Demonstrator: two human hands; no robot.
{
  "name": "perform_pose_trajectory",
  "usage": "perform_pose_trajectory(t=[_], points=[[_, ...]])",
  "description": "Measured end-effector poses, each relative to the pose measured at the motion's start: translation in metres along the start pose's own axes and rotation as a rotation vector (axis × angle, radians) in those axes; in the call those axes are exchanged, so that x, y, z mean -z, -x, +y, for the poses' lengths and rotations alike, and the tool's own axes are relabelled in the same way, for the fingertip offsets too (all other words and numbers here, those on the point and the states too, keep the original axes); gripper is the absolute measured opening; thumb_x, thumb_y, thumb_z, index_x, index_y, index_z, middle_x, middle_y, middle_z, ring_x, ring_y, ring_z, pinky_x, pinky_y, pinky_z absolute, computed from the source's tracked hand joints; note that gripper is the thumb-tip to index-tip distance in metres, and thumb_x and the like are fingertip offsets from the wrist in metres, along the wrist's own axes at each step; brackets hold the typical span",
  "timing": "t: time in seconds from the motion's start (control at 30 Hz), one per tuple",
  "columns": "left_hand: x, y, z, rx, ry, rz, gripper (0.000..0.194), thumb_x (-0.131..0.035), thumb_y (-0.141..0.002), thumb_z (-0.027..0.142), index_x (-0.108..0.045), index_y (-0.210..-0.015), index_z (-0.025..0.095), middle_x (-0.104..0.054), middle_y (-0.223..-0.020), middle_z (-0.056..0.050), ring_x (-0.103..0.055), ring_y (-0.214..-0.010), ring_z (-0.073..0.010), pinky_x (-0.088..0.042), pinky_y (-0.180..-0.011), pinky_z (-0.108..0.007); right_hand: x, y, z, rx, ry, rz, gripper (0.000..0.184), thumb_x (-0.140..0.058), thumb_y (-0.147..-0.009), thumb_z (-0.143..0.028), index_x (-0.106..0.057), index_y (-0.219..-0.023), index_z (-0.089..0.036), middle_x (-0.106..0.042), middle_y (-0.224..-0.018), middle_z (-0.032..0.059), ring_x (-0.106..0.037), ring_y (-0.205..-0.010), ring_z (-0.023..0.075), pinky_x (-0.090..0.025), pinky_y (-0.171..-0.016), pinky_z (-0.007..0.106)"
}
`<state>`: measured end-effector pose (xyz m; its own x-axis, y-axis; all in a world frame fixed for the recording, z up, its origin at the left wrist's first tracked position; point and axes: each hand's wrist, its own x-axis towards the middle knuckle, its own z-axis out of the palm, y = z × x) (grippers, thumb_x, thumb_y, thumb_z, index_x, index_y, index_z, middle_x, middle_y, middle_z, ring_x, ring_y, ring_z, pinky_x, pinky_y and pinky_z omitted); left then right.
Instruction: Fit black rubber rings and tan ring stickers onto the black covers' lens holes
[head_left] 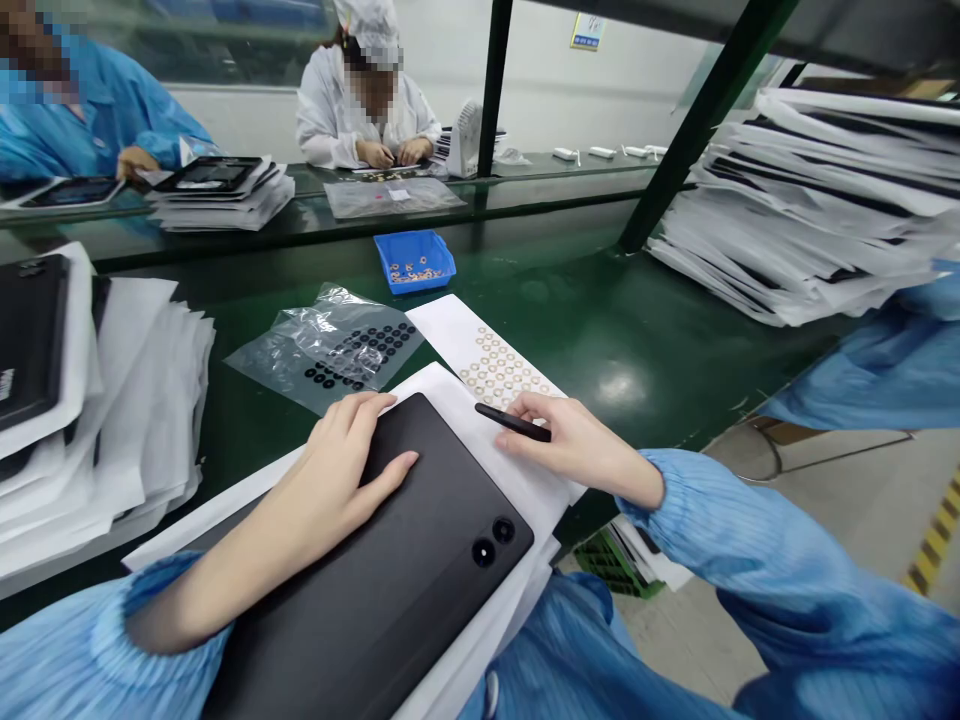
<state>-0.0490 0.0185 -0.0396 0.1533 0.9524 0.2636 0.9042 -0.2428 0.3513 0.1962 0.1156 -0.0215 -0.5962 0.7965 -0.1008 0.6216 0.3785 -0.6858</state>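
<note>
At far left on a green table (622, 300), a tall, uneven stack (157, 400) carries a dark device (30, 330); behind it sits a co-worker in blue (97, 100). Next comes the person's left hand (349, 455), palm down on a dark grey tablet (420, 540), its grip slack, thumb spread from the fingers. The tablet lies back up at the table's near side, on loose white sleeves (472, 655), two lenses (484, 552) near its right-hand corner. Beyond the hand lie a clear bag (315, 320) of black rings (382, 340), then a blue tray (412, 246) of tiny parts (424, 275). Further right, a white sheet (442, 325) bears rows of pale rings (499, 365). Over its near end, the right hand (559, 430) has its grip closed round a black tool (510, 421), perhaps a pen, tip pointing left; whether the tip touches anything cannot be told. At far right rises another pile (795, 220).

The tablet could slide, since the sleeves beneath look loose and only a light palm seems to steady it. A slipping tool might scratch its back. A stray right wrist could shift the sheet or lift rings, and the left stack, being uneven, might slump if bumped.
</note>
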Motion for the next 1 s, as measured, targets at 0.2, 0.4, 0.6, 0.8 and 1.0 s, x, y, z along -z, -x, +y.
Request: perform_pose_trajectory(t=[0.2, 0.4, 0.6, 0.8, 1.0], points=[[-0.002, 0.002, 0.005, 0.047, 0.012, 0.006, 0.048, -0.038, -0.093, 0.049, -0.045, -0.125, 0.014, -0.053, -0.120, -0.015, -0.052, -0.112, -0.0292, -0.044, -0.095, -0.048, -0.001, -0.009, 0.000, 0.052, 0.088, 0.034, 0.027, -0.061, -0.074, -0.038, -0.047, -0.060, -0.020, -0.053, -0.062, -0.0014, -0.048, -0.060, 0.0142, -0.032, -0.056, 0.025], [0.000, 0.000, 0.009, 0.151, 0.035, 0.021, 0.051, -0.042, -0.091, 0.047, -0.042, -0.128, 0.013, -0.053, -0.125, -0.017, -0.049, -0.117, -0.0318, -0.040, -0.099, -0.051, 0.002, 0.001, -0.022, 0.256, 0.056, 0.182, 0.026, -0.053, -0.080, -0.035, -0.045, -0.060, -0.021, -0.051, -0.057, 0.0000, -0.046, -0.054, 0.0139, -0.034, -0.053, 0.026], [0.007, -0.001, 0.019, 0.295, 0.125, -0.024, 0.053, -0.048, -0.089, 0.041, -0.039, -0.132, 0.010, -0.054, -0.123, -0.021, -0.051, -0.115, -0.0344, -0.039, -0.099, -0.051, -0.006, 0.003, -0.032, 0.099, -0.216, 0.024, 0.038, -0.053, -0.076, -0.057, -0.060, -0.081, -0.020, -0.068, -0.080, 0.0082, -0.064, -0.077, 0.0258, -0.052, -0.066, 0.033], [0.020, -0.001, 0.021, 0.333, 0.215, 0.003, 0.056, -0.047, -0.089, 0.047, -0.036, -0.134, 0.015, -0.055, -0.123, -0.018, -0.052, -0.115, -0.0320, -0.040, -0.098, -0.046, -0.013, 0.007, -0.039, -0.017, -0.473, -0.099, 0.073, -0.069, -0.067, -0.055, -0.053, -0.128, -0.019, -0.062, -0.124, 0.0127, -0.060, -0.112, 0.0321, -0.055, -0.087, 0.038], [0.088, -0.003, -0.008, 0.247, 0.407, -0.258, 0.049, -0.037, -0.088, 0.061, -0.058, -0.095, 0.017, -0.063, -0.079, -0.003, -0.061, -0.071, -0.0183, -0.048, -0.065, -0.027, 0.008, 0.009, -0.040, 0.159, -0.477, 0.117, 0.049, -0.075, -0.062, -0.050, -0.062, -0.101, -0.022, -0.069, -0.077, 0.0043, -0.066, -0.065, 0.0243, -0.057, -0.056, 0.030]])
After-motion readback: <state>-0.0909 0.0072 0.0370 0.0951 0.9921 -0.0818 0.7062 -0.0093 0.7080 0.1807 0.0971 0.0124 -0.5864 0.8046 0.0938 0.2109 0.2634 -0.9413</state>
